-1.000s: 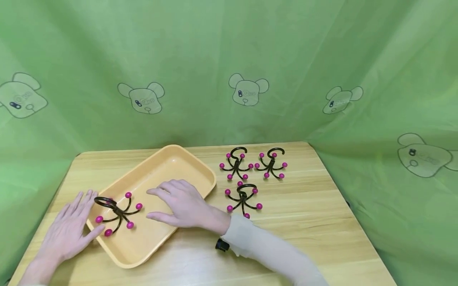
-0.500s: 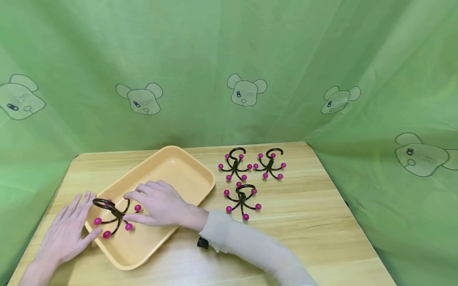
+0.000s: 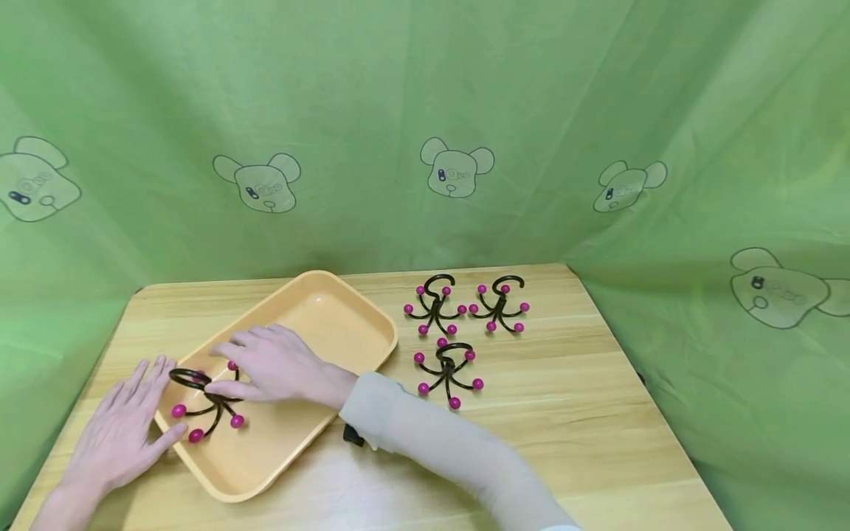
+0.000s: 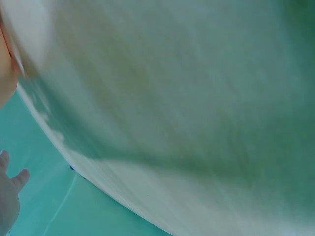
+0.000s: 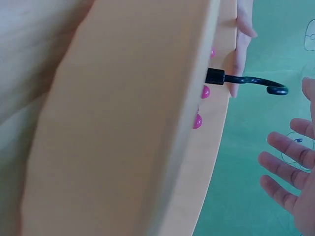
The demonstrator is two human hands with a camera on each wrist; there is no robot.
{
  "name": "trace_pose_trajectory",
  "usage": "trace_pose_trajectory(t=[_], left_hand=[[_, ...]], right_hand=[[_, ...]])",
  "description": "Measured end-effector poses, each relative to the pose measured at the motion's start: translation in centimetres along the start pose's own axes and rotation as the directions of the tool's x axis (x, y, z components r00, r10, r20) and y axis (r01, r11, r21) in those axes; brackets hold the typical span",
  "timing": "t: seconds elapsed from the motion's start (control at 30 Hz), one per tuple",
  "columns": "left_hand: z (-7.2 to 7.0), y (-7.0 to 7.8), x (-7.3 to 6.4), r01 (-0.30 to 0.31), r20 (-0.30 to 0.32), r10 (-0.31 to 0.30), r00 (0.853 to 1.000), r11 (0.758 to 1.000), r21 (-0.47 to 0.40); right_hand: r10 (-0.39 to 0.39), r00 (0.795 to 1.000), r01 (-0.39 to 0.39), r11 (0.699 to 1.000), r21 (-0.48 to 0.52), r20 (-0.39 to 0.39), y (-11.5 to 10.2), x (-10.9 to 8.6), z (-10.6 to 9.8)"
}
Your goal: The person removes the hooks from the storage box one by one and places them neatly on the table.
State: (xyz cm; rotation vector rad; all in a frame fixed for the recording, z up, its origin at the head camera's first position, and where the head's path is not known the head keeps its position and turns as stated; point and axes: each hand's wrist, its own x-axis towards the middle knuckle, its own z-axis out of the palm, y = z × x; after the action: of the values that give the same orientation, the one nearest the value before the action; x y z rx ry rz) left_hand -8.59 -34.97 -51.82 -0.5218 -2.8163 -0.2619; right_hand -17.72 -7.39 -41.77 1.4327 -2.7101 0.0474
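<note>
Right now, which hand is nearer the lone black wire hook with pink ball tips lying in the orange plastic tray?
Right. The right hand reaches over the hook; the left hand rests outside the tray.

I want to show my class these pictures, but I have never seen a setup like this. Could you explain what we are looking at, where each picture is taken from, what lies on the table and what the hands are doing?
A person works with two bare hands and wears three cameras. The wide picture comes from the head; the two close, blurry ones come from the wrists. On a wooden table sits a yellow tray. Inside it lies a black wire hook with pink ball tips. The right hand reaches over it with nearly straight fingers, seeming to touch it. The left hand lies flat against the tray's outer edge. Three more hooks of the same kind lie on the table beside the tray. The right wrist view shows the tray's wall, the hook's loop and both hands' fingers. Green cloth with bear drawings hangs behind.
</note>
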Motion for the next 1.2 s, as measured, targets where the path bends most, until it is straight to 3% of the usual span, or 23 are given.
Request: trace_pose_trajectory(t=[0.23, 0.4, 1.2], left_hand=[[-0.1, -0.1, 0.0, 0.000, 0.006, 0.000, 1.000, 1.000, -0.001], [-0.1, 0.1, 0.2, -0.001, 0.007, 0.001, 1.000, 1.000, 0.000], [0.1, -0.1, -0.1, -0.004, 0.001, 0.004, 1.000, 1.000, 0.004]], right_hand=[[-0.015, 0.991, 0.001, 0.995, 0.103, 0.133, 0.0, 2.3, -0.7], [-0.007, 0.984, -0.014, 0.993, 0.115, 0.176, -0.2, 3.1, -0.5], [-0.073, 0.989, 0.079, 0.996, -0.043, 0.128, -2.0, 4.5, 0.5]])
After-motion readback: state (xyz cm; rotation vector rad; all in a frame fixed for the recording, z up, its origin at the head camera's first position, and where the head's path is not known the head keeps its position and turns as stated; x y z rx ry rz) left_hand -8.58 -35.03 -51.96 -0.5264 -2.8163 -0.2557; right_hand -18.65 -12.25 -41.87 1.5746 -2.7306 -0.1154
